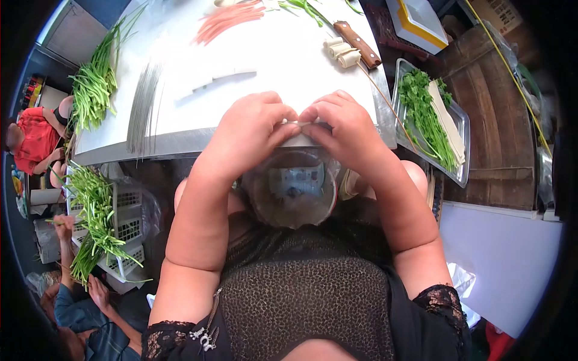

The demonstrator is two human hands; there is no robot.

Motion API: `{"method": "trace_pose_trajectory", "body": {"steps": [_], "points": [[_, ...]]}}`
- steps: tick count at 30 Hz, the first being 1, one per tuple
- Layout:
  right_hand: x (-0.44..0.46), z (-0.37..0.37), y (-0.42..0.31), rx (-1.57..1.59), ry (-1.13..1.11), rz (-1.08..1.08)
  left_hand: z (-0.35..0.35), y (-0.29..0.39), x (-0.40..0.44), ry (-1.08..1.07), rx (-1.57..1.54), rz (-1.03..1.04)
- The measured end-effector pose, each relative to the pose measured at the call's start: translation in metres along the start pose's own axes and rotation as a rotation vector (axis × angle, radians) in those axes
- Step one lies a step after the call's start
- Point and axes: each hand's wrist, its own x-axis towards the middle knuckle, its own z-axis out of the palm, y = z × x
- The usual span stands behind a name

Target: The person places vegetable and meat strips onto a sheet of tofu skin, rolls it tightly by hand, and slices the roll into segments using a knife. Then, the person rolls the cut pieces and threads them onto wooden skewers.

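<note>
At the front edge of the white worktable (pixel 180 114), my left hand (pixel 256 123) and my right hand (pixel 337 123) meet, thumbs and fingertips pinched together. Something small and whitish shows between the fingertips, mostly hidden, and I cannot make out its kind. Just beyond my left hand lies a knife (pixel 235 74) with a pale handle. Thin skewers (pixel 144 105) lie in a bundle to its left. Pale rolls of a sheet-like food (pixel 346 57) sit by a brown wooden handle (pixel 358 43) at the right. Pink strips (pixel 229 19) lie at the back.
Long green stalks (pixel 96 90) lie on the table's left side, with more stalks (pixel 96 210) over white crates (pixel 129 210). A metal tray (pixel 462 129) holds leafy greens and pale sheets. Below my hands stands a round container (pixel 295 207). Two people (pixel 39 141) are at the left.
</note>
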Motion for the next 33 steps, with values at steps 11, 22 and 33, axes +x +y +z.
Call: {"method": "trace_pose_trajectory", "body": {"steps": [11,22,33], "points": [[0.004,0.002,0.0,-0.109,-0.046,0.015,-0.001,0.004,0.001,0.01,-0.122,-0.167],[0.015,-0.002,0.007,0.013,-0.032,0.024,0.0,0.0,0.007,-0.004,-0.026,-0.127],[0.015,0.006,0.012,-0.1,0.012,-0.014,0.007,0.002,0.003,0.107,-0.205,-0.213]]}}
